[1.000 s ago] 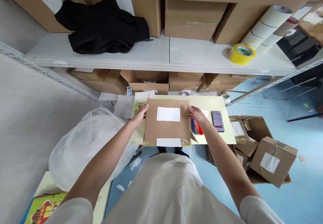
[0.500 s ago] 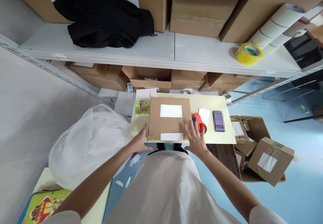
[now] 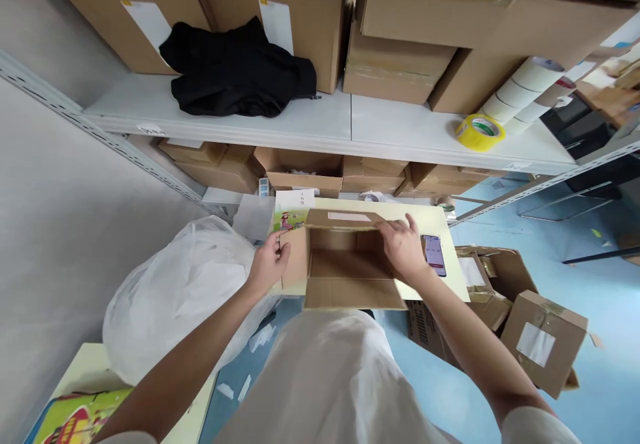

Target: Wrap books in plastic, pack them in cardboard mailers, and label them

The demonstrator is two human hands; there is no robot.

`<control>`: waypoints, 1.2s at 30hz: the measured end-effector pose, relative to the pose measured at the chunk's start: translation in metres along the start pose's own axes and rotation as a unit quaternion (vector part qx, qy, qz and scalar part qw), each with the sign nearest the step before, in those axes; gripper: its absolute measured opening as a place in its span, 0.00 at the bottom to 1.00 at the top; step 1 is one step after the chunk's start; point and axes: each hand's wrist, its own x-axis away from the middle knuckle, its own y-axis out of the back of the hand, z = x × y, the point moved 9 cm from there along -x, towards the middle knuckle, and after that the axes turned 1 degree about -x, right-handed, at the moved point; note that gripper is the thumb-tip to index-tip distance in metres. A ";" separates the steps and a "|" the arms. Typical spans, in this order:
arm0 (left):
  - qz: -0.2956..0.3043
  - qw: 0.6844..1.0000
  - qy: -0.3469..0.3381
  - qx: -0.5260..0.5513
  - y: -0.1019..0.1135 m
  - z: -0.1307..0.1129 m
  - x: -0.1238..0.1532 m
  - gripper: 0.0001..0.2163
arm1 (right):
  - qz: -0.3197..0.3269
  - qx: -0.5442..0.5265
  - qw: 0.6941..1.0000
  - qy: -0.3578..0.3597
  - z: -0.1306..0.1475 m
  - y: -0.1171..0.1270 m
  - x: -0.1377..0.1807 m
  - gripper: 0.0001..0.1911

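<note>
An open cardboard box (image 3: 355,293) rests on the pale yellow table, its top flaps spread and its inside facing up. I see nothing in the visible part of the inside. My left hand (image 3: 269,264) is closed on the left flap, thumb on the near face. At the far right corner, my right hand (image 3: 404,249) has its fingers bent over the box's edge; the right flap is mostly hidden behind it. Just left of the box's far flap lies an illustrated booklet (image 3: 293,205), partly covered. A phone (image 3: 434,255) lies to the right of my right hand.
Beyond the table (image 3: 453,277) runs a grey shelf (image 3: 300,127) with boxes, a black garment (image 3: 240,74) and yellow tape (image 3: 480,132). A white plastic bag (image 3: 170,297) bulges at left. At right, a large carton (image 3: 510,261) holds several parcels.
The box was closed with labels facing up; now it stands open with flaps out. Both hands, earlier spread beside it, now grip its sides. The orange tape dispenser is no longer visible.
</note>
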 end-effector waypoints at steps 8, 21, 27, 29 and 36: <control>-0.041 0.989 -0.070 -0.122 -0.010 -0.022 -0.038 0.18 | 0.021 0.056 0.998 -0.002 -0.007 -0.014 -0.050 0.25; 0.151 0.950 -0.135 -0.236 -0.058 -0.035 0.033 0.45 | 0.283 -0.118 0.940 -0.147 -0.047 -0.090 0.141 0.62; 0.179 0.964 -0.118 -0.158 -0.106 0.001 0.042 0.61 | 0.168 -0.162 0.951 -0.202 -0.050 -0.115 0.126 0.68; 0.167 0.974 -0.116 -0.100 -0.118 0.004 0.028 0.59 | 0.126 -0.175 0.950 -0.226 -0.058 -0.116 0.113 0.65; 0.159 0.981 -0.111 -0.005 -0.114 0.006 -0.009 0.55 | 0.096 -0.166 0.953 -0.236 -0.076 -0.120 0.101 0.68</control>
